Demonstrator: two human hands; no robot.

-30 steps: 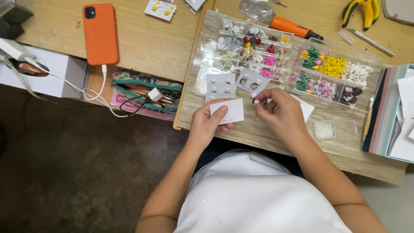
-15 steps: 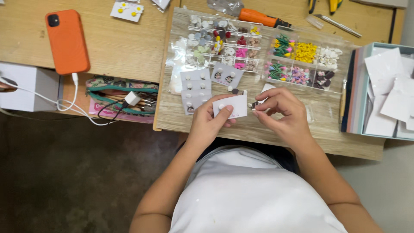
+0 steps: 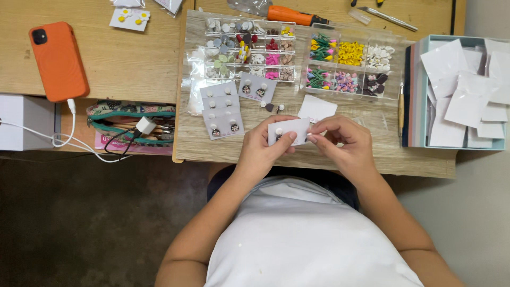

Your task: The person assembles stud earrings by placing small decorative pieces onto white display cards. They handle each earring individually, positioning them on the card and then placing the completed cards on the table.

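Here, head view, looking straight down over a wooden tabletop (image 3: 133, 69) and a lap in a white shirt.

Left hand (image 3: 264, 146): thumb and fingers closed in a pinching grip on a small white card (image 3: 289, 131), held just above the near edge of the tabletop. Card lying roughly flat, face up, long axis running left to right, right end tipped slightly away from the body. One small stud already seated near the card's left end, beside the left thumb.

Right hand (image 3: 345, 141): fingertips pressed together at the card's right edge, seemingly pinching something tiny; too small to tell what.

Step in hand, by judgement: mounting an earring stud on the card. Next move, likely: steady card, fine alignment at the right end, light push through.

Beyond the hands: grey cards with mounted studs (image 3: 223, 109) lying flat on the tabletop, and another blank white card (image 3: 317, 108) just past the held one. Farther back, two clear compartment boxes (image 3: 297, 53) of small coloured flower pieces. Far right, a pale blue box of blank white cards (image 3: 462, 90). Far left, an orange phone (image 3: 58, 61) with a white cable, and a zipped pouch (image 3: 130, 114) below it. At the top edge, an orange-handled tool (image 3: 295, 15).
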